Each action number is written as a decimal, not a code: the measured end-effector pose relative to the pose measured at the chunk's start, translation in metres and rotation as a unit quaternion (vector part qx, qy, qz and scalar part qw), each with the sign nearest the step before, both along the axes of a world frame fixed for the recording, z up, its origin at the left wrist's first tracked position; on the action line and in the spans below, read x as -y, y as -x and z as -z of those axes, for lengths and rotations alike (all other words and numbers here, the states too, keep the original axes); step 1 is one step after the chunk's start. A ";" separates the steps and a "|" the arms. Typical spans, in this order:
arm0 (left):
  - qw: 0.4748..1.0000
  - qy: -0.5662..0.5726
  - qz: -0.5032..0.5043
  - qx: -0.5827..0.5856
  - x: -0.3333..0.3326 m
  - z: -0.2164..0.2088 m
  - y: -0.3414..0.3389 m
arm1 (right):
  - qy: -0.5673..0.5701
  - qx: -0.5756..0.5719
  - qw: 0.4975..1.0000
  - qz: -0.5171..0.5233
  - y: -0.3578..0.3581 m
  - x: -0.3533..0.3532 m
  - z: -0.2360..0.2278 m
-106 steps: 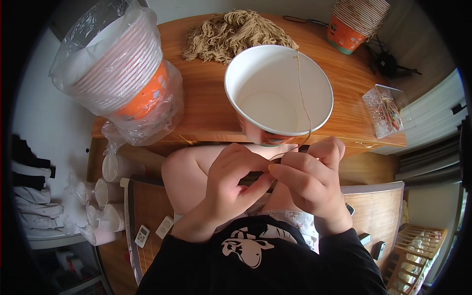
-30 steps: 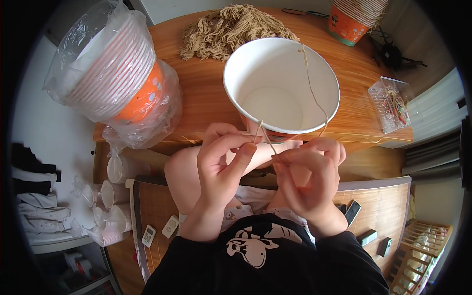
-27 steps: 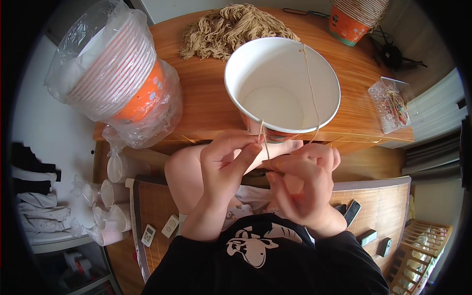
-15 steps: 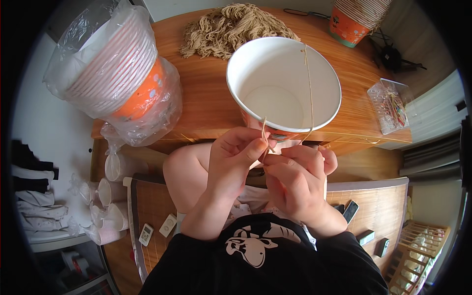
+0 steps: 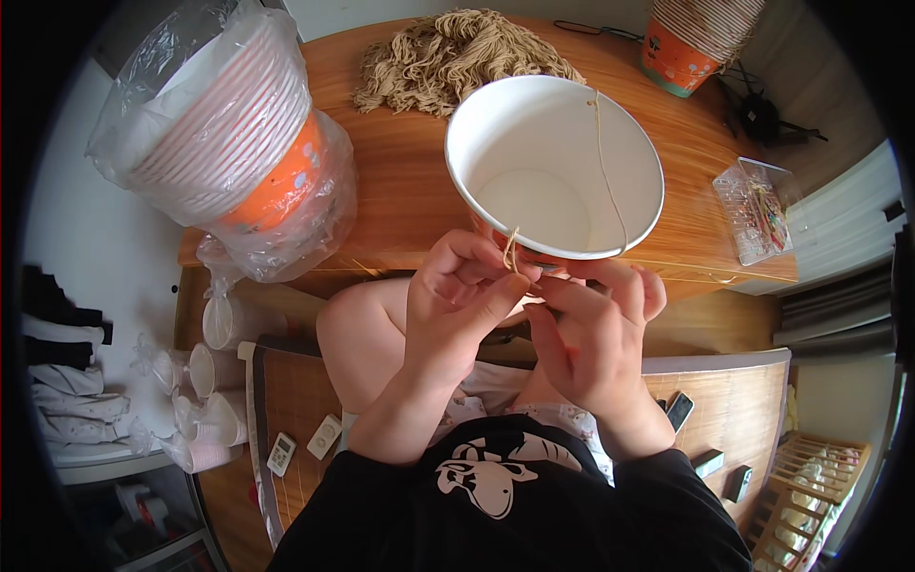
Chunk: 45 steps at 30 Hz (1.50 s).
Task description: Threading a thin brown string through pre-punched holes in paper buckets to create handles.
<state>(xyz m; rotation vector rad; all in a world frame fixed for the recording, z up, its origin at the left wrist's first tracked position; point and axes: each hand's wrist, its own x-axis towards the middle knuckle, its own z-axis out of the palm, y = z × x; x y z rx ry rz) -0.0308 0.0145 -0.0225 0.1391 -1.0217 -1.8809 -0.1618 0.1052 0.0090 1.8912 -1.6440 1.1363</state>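
A large paper bucket [image 5: 515, 143], white inside and orange outside, stands tilted toward me at the desk's near edge. A thin tan string [image 5: 610, 181] runs from its far rim across the mouth, over the near rim and down behind my right fingers. Below the near rim, my left hand [image 5: 448, 300] pinches a small loop of the string between thumb and forefinger. My right hand [image 5: 596, 329] is curled close beside it, its fingertips at the string near the left thumb. The string's end and part of the grip are hidden by the fingers.
A heap of tan strings [image 5: 457, 62] lies behind the bucket. Bagged stacked buckets [image 5: 229, 143] stand at left, more stacked buckets [image 5: 681, 52] at far right. A clear plastic case [image 5: 758, 214] sits at the desk's right; a remote [image 5: 280, 455] and phone [image 5: 680, 412] lie lower down.
My right hand has shifted slightly up and right, its thumb lower and farther from the forefinger. The string across the mouth now meets the near rim farther right. My left hand keeps its pinch.
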 end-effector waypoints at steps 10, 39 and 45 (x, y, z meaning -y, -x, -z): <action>1.000 0.009 -0.012 -0.015 0.000 -0.004 -0.002 | 0.070 0.000 0.997 0.018 0.003 0.002 -0.011; 0.977 -0.105 0.182 0.029 0.018 -0.013 -0.012 | 0.087 -0.041 0.995 -0.039 0.010 0.018 -0.011; 0.984 -0.090 0.148 0.049 0.019 -0.014 -0.009 | 0.100 -0.039 0.994 -0.034 0.012 0.020 -0.010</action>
